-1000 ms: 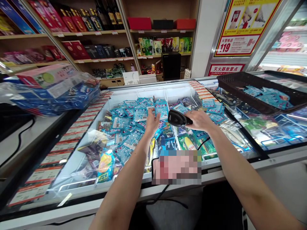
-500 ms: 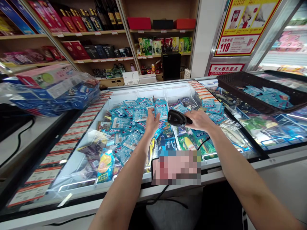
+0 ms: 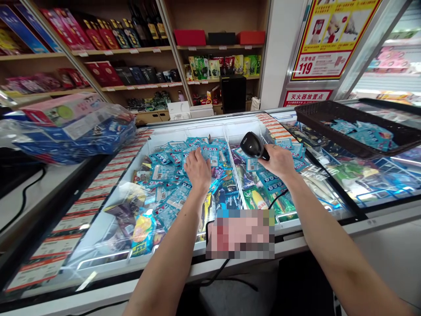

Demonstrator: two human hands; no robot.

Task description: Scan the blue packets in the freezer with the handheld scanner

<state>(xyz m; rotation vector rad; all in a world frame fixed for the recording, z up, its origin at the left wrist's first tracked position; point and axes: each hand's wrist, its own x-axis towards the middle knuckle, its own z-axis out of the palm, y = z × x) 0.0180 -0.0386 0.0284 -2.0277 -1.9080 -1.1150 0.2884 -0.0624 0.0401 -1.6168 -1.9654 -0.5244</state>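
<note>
My right hand (image 3: 280, 161) grips a black barcode scanner (image 3: 252, 145), raised above the right compartment of an open chest freezer (image 3: 184, 131). Its cable (image 3: 273, 199) drops towards the freezer's front edge. My left hand (image 3: 198, 169) reaches down onto the heap of teal-blue packets (image 3: 167, 169) in the left compartment, fingers curled over the pile; whether it holds a packet is hidden. A white wire divider (image 3: 234, 175) separates the two compartments, between my hands.
A black basket (image 3: 332, 113) with more teal packets rests on the freezer lid at right. A plastic-wrapped stack of boxes (image 3: 70, 127) lies at left. Price labels (image 3: 98, 191) line the freezer's left rim. Shelves of goods (image 3: 131, 52) stand behind. A pixelated patch (image 3: 240, 232) sits at the front rim.
My right hand lifted the scanner and tilted it upward. My left hand let go of the packet it held up and dropped lower onto the pile, slightly left.
</note>
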